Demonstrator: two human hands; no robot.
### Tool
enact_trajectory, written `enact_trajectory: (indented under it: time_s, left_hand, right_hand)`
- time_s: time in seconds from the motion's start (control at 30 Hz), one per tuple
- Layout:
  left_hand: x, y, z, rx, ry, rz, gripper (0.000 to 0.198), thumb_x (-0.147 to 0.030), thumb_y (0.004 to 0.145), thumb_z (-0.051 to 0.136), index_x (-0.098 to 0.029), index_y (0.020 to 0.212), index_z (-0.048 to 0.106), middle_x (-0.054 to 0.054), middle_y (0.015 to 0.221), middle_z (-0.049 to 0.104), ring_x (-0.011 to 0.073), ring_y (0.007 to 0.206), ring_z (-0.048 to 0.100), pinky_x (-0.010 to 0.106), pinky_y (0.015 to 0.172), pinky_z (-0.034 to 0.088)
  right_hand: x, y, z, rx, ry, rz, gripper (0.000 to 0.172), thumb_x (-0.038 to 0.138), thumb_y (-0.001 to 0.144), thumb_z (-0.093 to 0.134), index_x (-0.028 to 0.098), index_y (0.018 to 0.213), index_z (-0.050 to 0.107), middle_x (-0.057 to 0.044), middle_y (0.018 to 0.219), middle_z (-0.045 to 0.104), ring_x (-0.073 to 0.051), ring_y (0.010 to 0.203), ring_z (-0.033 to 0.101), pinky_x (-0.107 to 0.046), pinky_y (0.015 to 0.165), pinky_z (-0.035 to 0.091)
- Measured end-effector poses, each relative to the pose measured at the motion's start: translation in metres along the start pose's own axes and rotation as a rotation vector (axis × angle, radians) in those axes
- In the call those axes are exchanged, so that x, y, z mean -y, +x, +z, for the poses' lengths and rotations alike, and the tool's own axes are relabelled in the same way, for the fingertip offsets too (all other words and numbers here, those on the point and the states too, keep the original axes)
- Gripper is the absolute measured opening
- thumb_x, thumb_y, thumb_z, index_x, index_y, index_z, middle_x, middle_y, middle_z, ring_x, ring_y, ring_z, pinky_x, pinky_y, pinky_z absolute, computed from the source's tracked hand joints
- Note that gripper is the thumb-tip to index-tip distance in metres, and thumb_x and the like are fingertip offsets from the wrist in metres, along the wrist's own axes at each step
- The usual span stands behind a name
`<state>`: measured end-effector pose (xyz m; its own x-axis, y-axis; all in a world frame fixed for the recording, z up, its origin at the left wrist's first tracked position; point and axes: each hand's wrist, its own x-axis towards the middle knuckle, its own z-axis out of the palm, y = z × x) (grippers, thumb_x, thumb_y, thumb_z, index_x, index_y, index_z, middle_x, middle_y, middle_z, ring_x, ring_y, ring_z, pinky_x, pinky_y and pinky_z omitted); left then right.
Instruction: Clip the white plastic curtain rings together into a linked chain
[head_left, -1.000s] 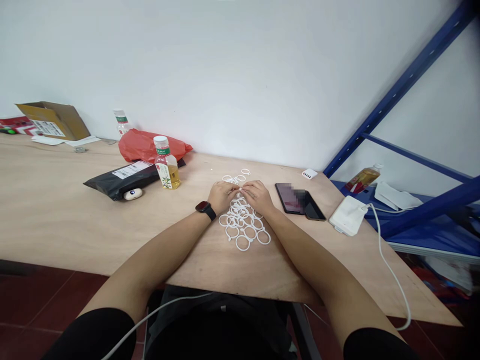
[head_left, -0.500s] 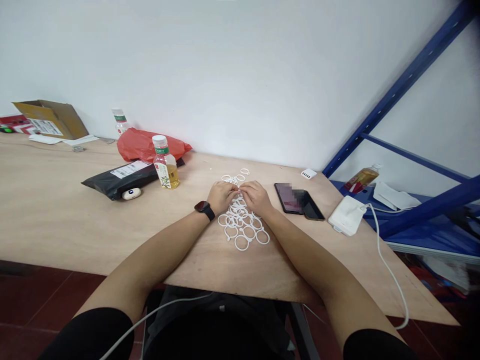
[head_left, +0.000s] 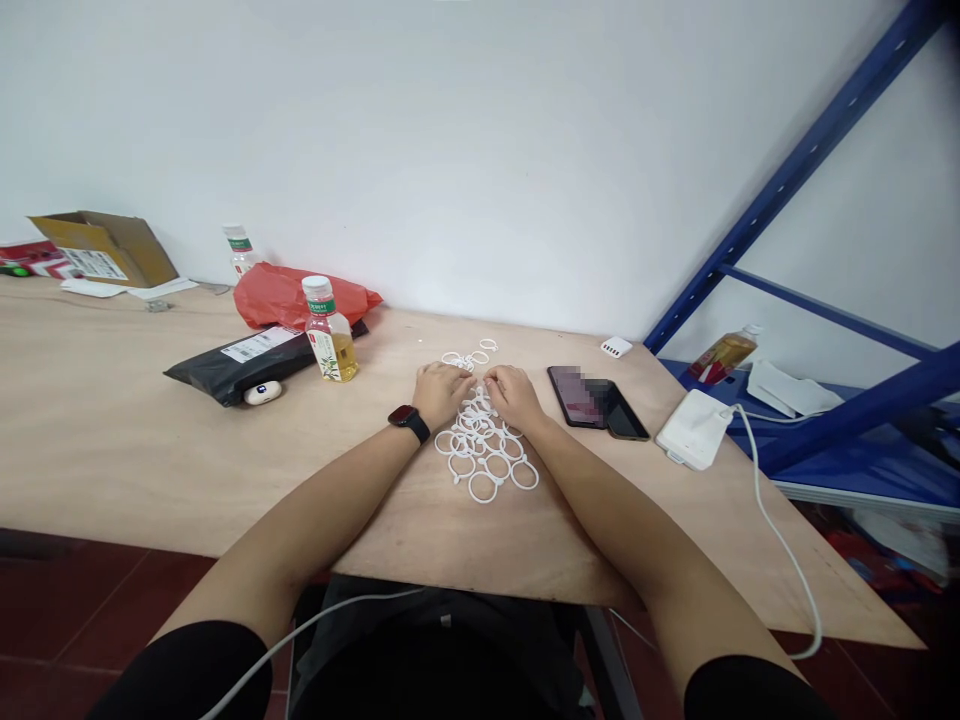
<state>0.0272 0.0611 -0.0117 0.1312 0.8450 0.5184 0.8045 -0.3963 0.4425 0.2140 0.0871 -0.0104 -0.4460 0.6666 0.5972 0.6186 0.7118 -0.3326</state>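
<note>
A heap of white rings point(head_left: 482, 487), several with small knobs, lies flat on the wooden table. Over the heap's far part, my left hand point(head_left: 441, 393) has its fingers curled inward, with a dark watch on its wrist. Facing it from the right, my right hand point(head_left: 514, 396) has its fingertips pressed together. A narrow gap separates the two hands. Whatever sits in the fingers is too small and hidden to make out. Just beyond the hands, a smaller cluster of white rings point(head_left: 488, 345) lies on the table.
Two phones point(head_left: 626, 412) and a white charger point(head_left: 694, 430) with a cable are at the right. On the left stand a drink bottle point(head_left: 330, 345), a black parcel bag point(head_left: 225, 370), a red plastic bag point(head_left: 277, 295) and a cardboard box point(head_left: 112, 245). A blue rack point(head_left: 787, 190) borders the right.
My hands, whose fingertips met over the rings, have drawn slightly apart. The ring heap looks the same. The view has tilted a little.
</note>
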Motion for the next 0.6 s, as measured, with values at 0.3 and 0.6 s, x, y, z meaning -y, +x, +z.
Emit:
enact_trajectory:
  time_s: [0.3, 0.6]
  left_hand:
    - [0.019, -0.002, 0.002, 0.039, 0.219, -0.225, 0.021, -0.038, 0.082, 0.063, -0.028, 0.097, 0.074, 0.011, 0.117, 0.065, 0.0337, 0.113, 0.051, 0.054, 0.098, 0.029]
    - [0.023, -0.001, 0.008, 0.029, 0.206, -0.184, 0.017, -0.037, 0.082, 0.061, -0.023, 0.080, 0.071, 0.011, 0.097, 0.071, 0.0314, 0.099, 0.057, 0.055, 0.096, 0.031]
  right_hand:
    - [-0.008, -0.001, 0.003, 0.090, 0.001, 0.080, 0.016, 0.024, 0.090, 0.052, 0.022, 0.091, 0.067, -0.003, 0.082, 0.071, -0.019, 0.079, 0.062, -0.031, 0.079, 0.043]
    - [-0.009, -0.001, 0.003, 0.027, 0.020, 0.096, 0.016, 0.025, 0.089, 0.053, 0.022, 0.087, 0.069, -0.001, 0.077, 0.071, -0.017, 0.074, 0.063, -0.030, 0.073, 0.044]
